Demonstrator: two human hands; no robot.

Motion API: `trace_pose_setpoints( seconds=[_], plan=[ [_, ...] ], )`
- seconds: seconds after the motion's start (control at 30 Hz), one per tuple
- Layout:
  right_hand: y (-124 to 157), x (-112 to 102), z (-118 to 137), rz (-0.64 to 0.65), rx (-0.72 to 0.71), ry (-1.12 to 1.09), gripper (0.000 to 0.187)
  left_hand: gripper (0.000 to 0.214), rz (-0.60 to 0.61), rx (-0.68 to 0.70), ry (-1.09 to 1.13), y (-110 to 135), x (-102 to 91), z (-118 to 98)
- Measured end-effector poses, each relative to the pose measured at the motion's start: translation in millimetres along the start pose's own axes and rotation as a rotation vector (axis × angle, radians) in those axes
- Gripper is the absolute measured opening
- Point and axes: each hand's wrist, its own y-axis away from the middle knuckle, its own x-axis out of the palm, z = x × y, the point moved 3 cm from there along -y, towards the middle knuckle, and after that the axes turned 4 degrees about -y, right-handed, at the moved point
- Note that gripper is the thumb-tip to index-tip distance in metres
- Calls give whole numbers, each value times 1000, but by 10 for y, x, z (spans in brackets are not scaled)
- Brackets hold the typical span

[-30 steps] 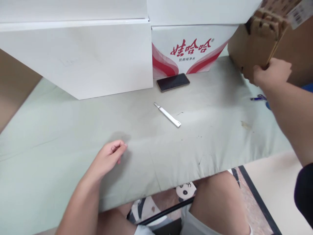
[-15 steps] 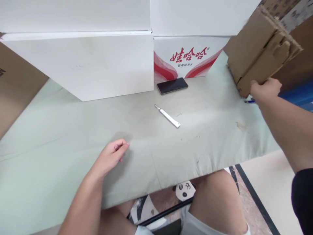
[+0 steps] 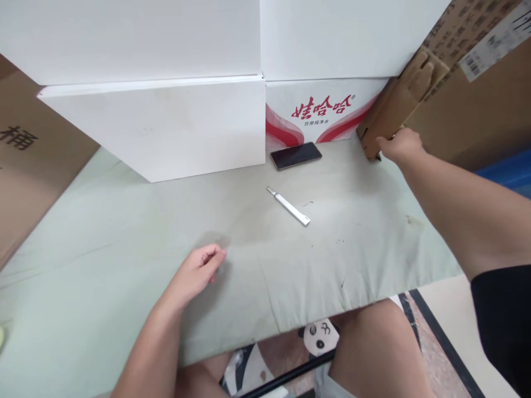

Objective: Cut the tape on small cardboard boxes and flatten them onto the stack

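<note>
My right hand (image 3: 401, 145) grips the lower front edge of a brown cardboard box (image 3: 394, 105), thumb on its near face. The box stands upright at the table's far right, close beside a white carton (image 3: 327, 110) with red lettering. Loosely curled, my left hand (image 3: 204, 266) rests on the pale green tablecloth (image 3: 244, 221), thumb against the fingers and nothing visible in it. Between the two hands lies a slim white-handled tool (image 3: 288, 207) with a narrow metal tip. A dark phone (image 3: 296, 156) lies flat in front of the lettered carton.
Large white boxes (image 3: 166, 130) are stacked along the back. A brown carton (image 3: 41, 149) borders the left side, and another large carton (image 3: 481, 110) with a label stands at the right. Something blue (image 3: 508, 168) shows below it. My knees are under the table's front edge.
My right hand has moved left with the cardboard box, bringing it against the lettered carton's side. The small blue item beneath that hand is no longer visible. My left hand stays in place.
</note>
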Motion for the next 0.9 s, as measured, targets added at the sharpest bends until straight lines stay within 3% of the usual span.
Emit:
trace_pose_setpoints(
  seconds=[0.1,0.2,0.4,0.5,0.6,0.73,0.9],
  plan=[
    [151,-57,27,18,103,3,52,44,14,21,16,7,4,10],
    [493,16,-2,50,100,-15,56,43,21,30,24,29,4,11],
    [1887,369,-110,157,-253,-105,43,39,42,59,-27,85,11,-10],
    [2400,453,-101,133,-379,-125,46,38,6,89,-201,95,33,-29],
    [2548,464,-64,89,-385,-82,48,35,-48,115,-370,114,57,-68],
    [2507,437,-20,88,-376,-44,49,30,-100,129,-424,159,65,-97],
    [2510,396,4,93,-364,-19,48,38,-418,91,-488,180,83,-13]
  ],
)
